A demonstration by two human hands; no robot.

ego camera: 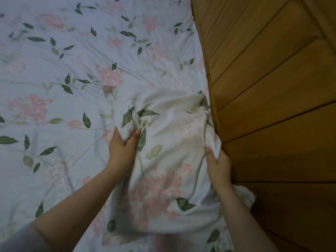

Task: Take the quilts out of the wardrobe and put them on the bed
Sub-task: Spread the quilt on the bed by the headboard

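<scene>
Pink-flowered quilt (163, 160) bunched on the bed (54, 73), pinched at one fold by the left hand (121, 144) and clutched by the right hand (218, 164) at the edge nearest the wooden floor (272, 106). Judged already out of the wardrobe and landed; spreading left, perhaps further quilts, wardrobe unseen.

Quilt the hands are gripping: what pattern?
Pale bluish white quilt printed with pink flower clusters and green leaves, best in the head view.
</scene>
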